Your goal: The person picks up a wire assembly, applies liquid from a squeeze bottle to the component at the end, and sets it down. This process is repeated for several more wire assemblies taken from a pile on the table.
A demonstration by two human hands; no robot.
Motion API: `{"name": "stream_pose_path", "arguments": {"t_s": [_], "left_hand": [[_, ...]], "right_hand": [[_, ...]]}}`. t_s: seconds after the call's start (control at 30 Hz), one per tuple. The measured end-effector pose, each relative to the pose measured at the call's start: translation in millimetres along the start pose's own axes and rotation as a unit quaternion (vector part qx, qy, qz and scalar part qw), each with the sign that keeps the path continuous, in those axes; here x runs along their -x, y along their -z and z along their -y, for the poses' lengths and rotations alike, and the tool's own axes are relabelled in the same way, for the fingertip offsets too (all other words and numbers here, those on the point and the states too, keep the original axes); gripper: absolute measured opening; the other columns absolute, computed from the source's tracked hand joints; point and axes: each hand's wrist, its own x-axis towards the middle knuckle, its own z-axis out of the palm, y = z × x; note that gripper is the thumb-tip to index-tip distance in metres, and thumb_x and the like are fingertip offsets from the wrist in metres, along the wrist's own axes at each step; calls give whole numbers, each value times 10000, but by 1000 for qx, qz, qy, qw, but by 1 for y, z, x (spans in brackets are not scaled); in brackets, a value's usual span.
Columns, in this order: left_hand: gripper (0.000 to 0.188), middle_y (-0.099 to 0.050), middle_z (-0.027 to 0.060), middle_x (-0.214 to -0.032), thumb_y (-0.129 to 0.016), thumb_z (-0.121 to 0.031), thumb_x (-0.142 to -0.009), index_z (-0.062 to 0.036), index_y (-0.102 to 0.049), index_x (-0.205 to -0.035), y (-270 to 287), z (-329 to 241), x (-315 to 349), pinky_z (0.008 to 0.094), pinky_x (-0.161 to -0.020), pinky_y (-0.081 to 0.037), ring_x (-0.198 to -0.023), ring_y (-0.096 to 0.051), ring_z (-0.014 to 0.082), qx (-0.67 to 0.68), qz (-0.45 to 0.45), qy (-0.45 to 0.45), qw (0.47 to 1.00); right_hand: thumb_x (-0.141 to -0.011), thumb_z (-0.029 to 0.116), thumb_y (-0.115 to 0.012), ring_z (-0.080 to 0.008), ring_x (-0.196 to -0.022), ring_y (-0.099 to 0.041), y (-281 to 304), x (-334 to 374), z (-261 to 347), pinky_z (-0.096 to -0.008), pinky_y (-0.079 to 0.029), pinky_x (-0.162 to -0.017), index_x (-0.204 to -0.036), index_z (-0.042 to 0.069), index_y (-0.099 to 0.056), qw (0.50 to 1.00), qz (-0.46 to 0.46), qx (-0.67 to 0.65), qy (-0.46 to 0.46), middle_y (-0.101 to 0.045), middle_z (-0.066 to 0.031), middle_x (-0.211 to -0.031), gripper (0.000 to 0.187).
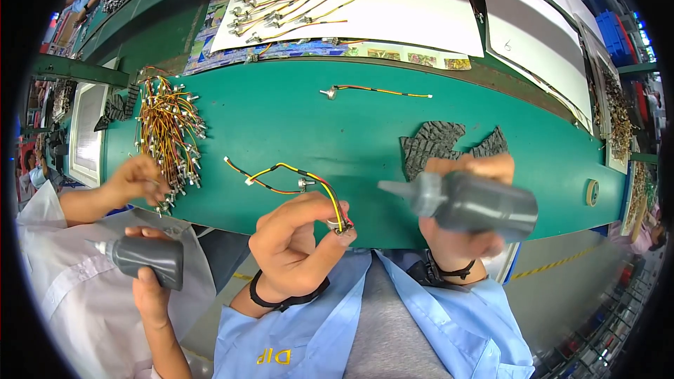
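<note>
- Pinching is done by the left hand (298, 245), its thumb and forefinger closed on a small round metal component with red, yellow and black wires (334, 224), close to the near edge of the green surface (260, 119); the terminal end is left exposed beyond the fingertips, presumably for clear access.
- A dark grey plastic squeeze bottle with a pale nozzle (491, 205) is wrapped by the fingers of the right hand (453, 242); it is tipped sideways, nozzle toward the component, probably for aiming.
- The held wires are draped leftward, close over a second wired metal component (305, 183) lying on the surface.
- A grey striped cloth (432, 142) is laid beyond the bottle, seemingly within easy reach.
- A dense heap of wired components (168, 116) is gathered by the left edge, where it is reached by a co-worker's hand (140, 179).
- The held component's body is partly covered by fingers; bottle and right hand are blurred, so whether anything leaves the nozzle cannot be told.
- The white board (407, 7) beyond the far edge is cut off at the top.
</note>
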Motion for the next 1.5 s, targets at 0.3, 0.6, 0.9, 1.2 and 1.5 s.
{"name": "stream_pose_path", "arguments": {"t_s": [0.3, 0.6, 0.9, 1.2, 1.5], "left_hand": [[280, -669, 168, -812, -660, 144, -697, 73, -622, -965, 4, 3, -9, 322, -623, -512, -696, -649, 239, -105, 39, -100, 989], [326, -673, 127, -845, -716, 119, -613, 1, -667, -913, 1, -4, -24, 331, -598, -524, -700, -643, 252, -313, 70, -260, 911], [370, -632, 55, -798, -767, 69, -573, -53, -736, -921, -5, -13, -29, 319, -601, -531, -711, -611, 208, -411, 84, -294, 859], [382, -624, 57, -795, -760, 11, -543, -55, -737, -919, -5, -13, -28, 313, -598, -533, -698, -604, 216, -434, 87, -291, 848], [374, -605, 74, -787, -710, 16, -564, -21, -729, -935, -8, -18, -29, 308, -577, -500, -688, -589, 225, -496, 108, -273, 817]], "right_hand": [[-755, 810, -536, -89, -488, -363, 12, 2, -16, -309, -379, -666, -1156, 111, -485, 960, -163, -163, -159, -619, -2, -823, 808], [-790, 779, -532, -81, -481, -328, 18, 4, -24, -289, -326, -667, -1166, 147, -517, 960, -143, -164, -174, -574, 25, -753, 735], [-852, 747, -470, -73, -510, -310, 23, -1, -23, -265, -278, -639, -1118, 178, -582, 936, -158, -238, -207, -394, 59, -597, 639], [-882, 718, -456, -70, -531, -324, 20, 1, -26, -263, -282, -647, -1140, 169, -591, 940, -153, -236, -192, -415, 57, -622, 622], [-890, 700, -462, -69, -538, -335, 22, 3, -26, -264, -295, -659, -1123, 150, -598, 930, -164, -259, -203, -436, 49, -632, 612]]}}
